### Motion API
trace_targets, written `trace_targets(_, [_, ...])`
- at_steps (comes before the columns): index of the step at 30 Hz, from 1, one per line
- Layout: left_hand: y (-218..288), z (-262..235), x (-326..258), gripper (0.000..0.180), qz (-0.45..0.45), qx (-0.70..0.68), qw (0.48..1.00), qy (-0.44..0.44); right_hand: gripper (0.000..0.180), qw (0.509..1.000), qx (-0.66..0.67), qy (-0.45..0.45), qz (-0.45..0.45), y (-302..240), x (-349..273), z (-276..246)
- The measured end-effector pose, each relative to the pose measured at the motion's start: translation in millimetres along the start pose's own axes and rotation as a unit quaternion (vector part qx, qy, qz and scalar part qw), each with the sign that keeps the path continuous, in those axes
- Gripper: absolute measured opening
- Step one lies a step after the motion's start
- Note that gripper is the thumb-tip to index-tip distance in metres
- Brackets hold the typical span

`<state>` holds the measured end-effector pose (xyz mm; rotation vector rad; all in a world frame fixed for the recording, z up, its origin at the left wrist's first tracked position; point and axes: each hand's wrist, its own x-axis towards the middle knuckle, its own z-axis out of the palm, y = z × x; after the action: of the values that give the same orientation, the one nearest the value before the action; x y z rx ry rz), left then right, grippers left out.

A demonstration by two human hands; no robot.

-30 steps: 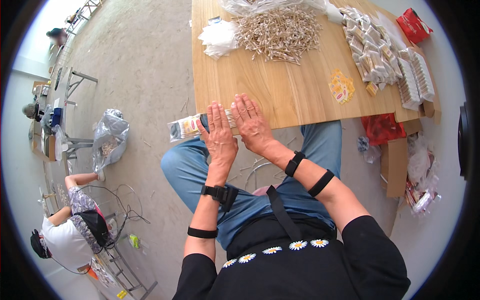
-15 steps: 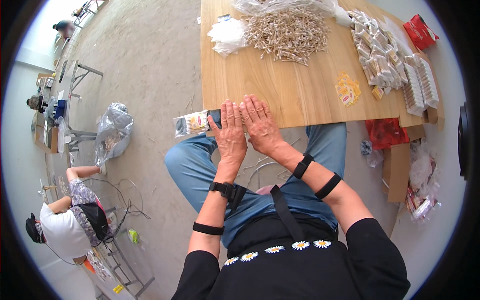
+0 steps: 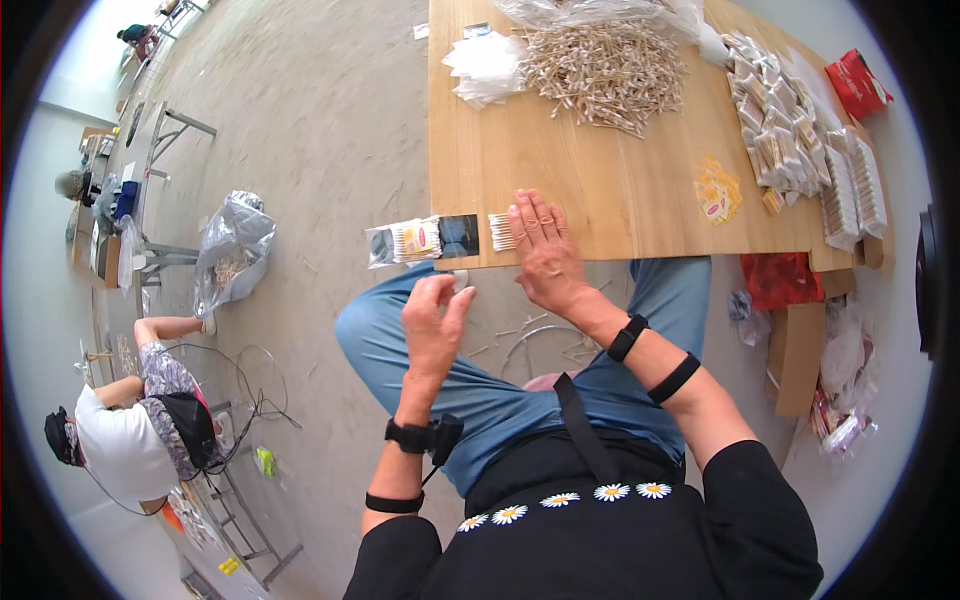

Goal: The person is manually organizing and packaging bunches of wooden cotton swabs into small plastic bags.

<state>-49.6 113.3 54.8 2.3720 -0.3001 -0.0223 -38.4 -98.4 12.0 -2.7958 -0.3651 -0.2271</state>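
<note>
My right hand (image 3: 543,250) lies flat on the wooden table near its front edge, fingers stretched out. Under and beside its fingertips is a small row of cotton swabs (image 3: 500,232), partly covered by the hand. My left hand (image 3: 435,325) hovers just off the front edge, over my lap, with fingers curled in toward the thumb. Whatever it may hold is too small to make out. Beyond it, a clear bag of cotton swabs with a yellow-and-white label (image 3: 415,239) juts past the table's left edge, next to a dark pad (image 3: 459,237).
A large heap of loose swabs (image 3: 605,75) and white plastic bags (image 3: 485,68) occupy the table's far side. Filled packs (image 3: 775,140) are piled at right, near yellow cards (image 3: 718,190). A co-worker (image 3: 130,440) sits at left beyond a grey bag (image 3: 235,250).
My left hand has lifted off the table and drawn back toward me, its fingers curling. My right hand stays flat on the table, uncovering the ends of the swab row.
</note>
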Motion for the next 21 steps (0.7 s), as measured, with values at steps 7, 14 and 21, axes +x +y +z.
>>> trace_targets(7, [-55.2, 8.1, 13.9, 0.034, -0.351, -0.501, 0.79, 0.033, 0.094, 1.0, 0.009, -0.02, 0.008, -0.8, -0.9, -4.3])
trace_targets(14, [-88.3, 42.1, 59.3, 0.035, -0.321, -0.752, 0.575, 0.032, 0.095, 0.999, -0.003, -0.035, 0.01, -5.7, 2.5, -6.1])
trace_targets(21, [-85.3, 52.2, 80.1, 0.029, -0.351, -0.716, 0.589, 0.134, 0.099, 0.999, -0.009, -0.035, 0.018, -7.2, 3.2, -11.6])
